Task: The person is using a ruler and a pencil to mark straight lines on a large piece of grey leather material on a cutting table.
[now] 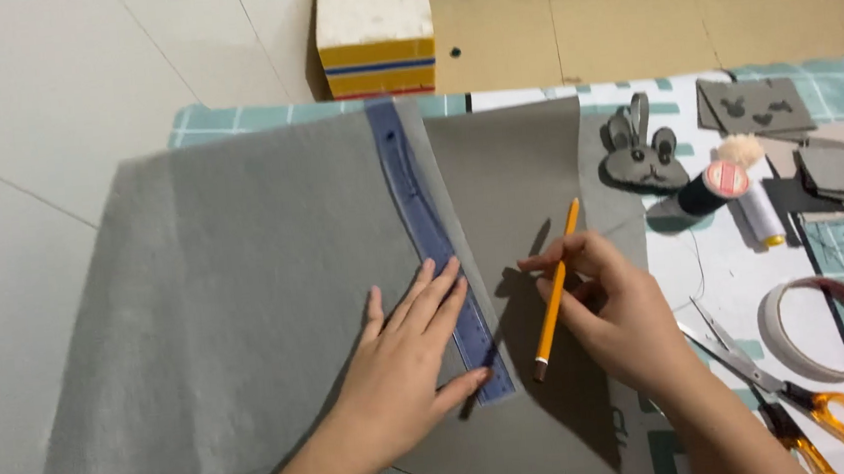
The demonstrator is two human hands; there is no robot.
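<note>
We are looking down on one blue ruler (pixel 429 236), one yellow pencil (pixel 554 292), two sheets of grey felt, two spools of thread, one roll of tape (pixel 823 328), one pair of orange-handled scissors (pixel 806 397) and one grey felt rabbit (pixel 642 154). We are pressing our left hand (pixel 407 364) flat on the lower half of the ruler, fingers released and spread, fingertips pointing toward one o'clock, the thumb lying across the ruler's lower end at about four o'clock from the palm. The ruler is lying along the seam where the large grey felt sheet (pixel 237 312) is overlapping the smaller grey felt sheet (pixel 512 175), running from twelve o'clock down to five o'clock. Our right hand (pixel 613 307) is gripping the pencil, fingers clenched round its middle; the shaft is sticking out above the fingers toward one o'clock, and the other end is resting on the felt at seven o'clock from the hand, just beside the ruler's right edge and near our left thumb. The dark spool (pixel 704 190) and the white spool (pixel 761 210) are lying at two o'clock from the right hand, the rabbit just above them. The tape is sitting at three o'clock, the scissors at five o'clock. Some grey felt offcuts (pixel 753 106) are lying far off at two o'clock, and a white and yellow box (pixel 374 30) is standing at twelve o'clock beyond the checked teal mat (pixel 222 119).
</note>
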